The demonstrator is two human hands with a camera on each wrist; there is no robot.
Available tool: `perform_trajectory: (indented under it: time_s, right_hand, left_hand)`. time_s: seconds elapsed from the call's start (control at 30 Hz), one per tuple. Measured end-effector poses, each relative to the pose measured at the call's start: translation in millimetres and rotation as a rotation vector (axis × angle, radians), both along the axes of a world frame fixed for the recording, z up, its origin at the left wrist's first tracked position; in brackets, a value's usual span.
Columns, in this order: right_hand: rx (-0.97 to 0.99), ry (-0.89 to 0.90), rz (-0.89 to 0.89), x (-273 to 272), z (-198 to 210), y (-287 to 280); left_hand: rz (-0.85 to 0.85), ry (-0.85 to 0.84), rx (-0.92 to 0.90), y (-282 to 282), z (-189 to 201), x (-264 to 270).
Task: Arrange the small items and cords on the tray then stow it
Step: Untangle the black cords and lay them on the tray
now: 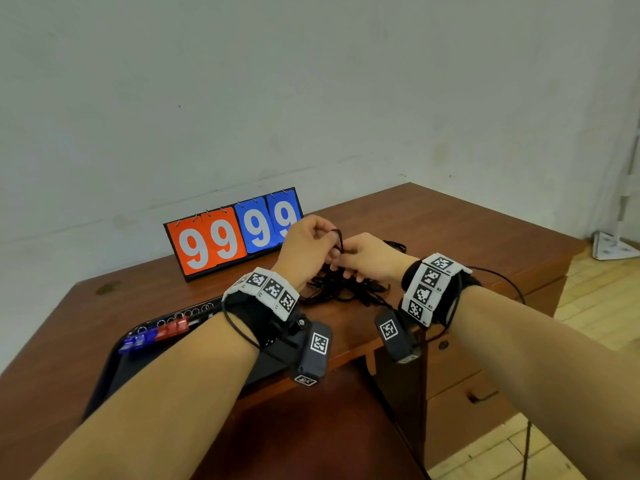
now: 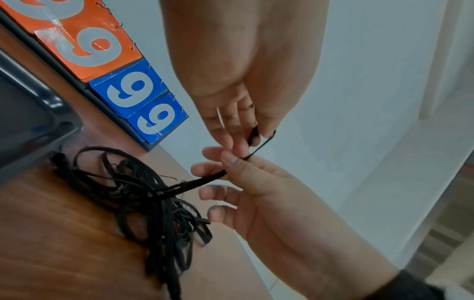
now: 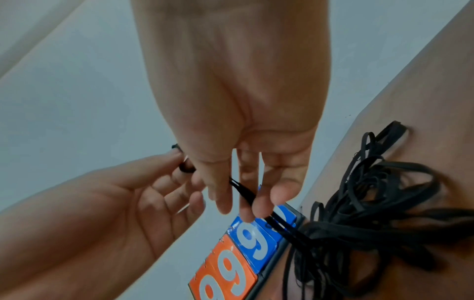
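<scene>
Both my hands are up over the desk [image 1: 450,230], working one black cord [image 1: 340,239] drawn out of the tangle [image 1: 341,287] that lies on the wood beneath them. My left hand [image 1: 304,249] pinches the cord's upper end between thumb and fingers; from the left wrist I see that hand [image 2: 238,113] with the strand looping past its fingertips. My right hand [image 1: 367,258] pinches the same cord a little lower, thumb against forefinger, its other fingers spread loose; the right wrist view shows the hand [image 3: 246,162] with the strand running between its fingers down to the pile. The cord is stretched between the two pinches and on down into the heap.

The tangle [image 2: 143,205] sits just right of the tray [image 1: 114,368], not on it, and in front of the scoreboard's [image 1: 233,233] blue end. The tray rests at the desk's near left edge, partly under my left forearm. Along its far rim lie blue clips [image 1: 138,341], red clips [image 1: 172,329] and a row of small metal rings [image 1: 188,313]. The scoreboard reads 99 in orange and 99 in blue, standing against the wall [image 1: 311,81].
</scene>
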State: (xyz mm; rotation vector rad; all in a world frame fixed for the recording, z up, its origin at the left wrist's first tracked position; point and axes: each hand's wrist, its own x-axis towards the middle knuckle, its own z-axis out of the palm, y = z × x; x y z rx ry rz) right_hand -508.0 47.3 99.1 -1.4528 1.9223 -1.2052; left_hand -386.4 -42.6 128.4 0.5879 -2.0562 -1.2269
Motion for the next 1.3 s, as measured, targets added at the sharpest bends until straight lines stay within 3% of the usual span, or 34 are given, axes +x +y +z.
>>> perform_trajectory:
  time_s: [0.17, 0.33, 0.43, 0.6, 0.9, 1.0, 1.17, 1.3]
  right_hand:
    - [-0.125, -0.286, -0.036, -4, 18, 0]
    - [-0.299, -0.636, 0.014, -2, 45, 0]
    - [-0.376, -0.728, 0.052, 2, 58, -1]
    - [-0.538, -0.856, 0.006, -3, 72, 2]
    - [-0.631, -0.826, -0.284, -27, 61, 10]
    - [-0.485, -0.761, -0.364, -30, 50, 12]
    - [-0.025, -0.5, -0.407, -24, 31, 11]
    - [0.016, -0.255, -0.355, -14, 25, 12]
  left_hand:
    - [0.114, 0.07, 0.018, -12, 2, 4]
    - [-0.012, -0.116, 0.065, -12, -4, 6]
    - [-0.078, -0.229, 0.034, -5, -10, 2]
    - [-0.041, -0.323, -0.038, -12, -22, 1]
    - [0.062, -0.334, 0.036, -31, -30, 24]
    - [0.076, -0.298, 0.053, -33, -29, 26]
    - [0.094, -0.311, -0.017, -31, -21, 27]
    - [0.086, -0.321, -0.172, -29, -17, 25]
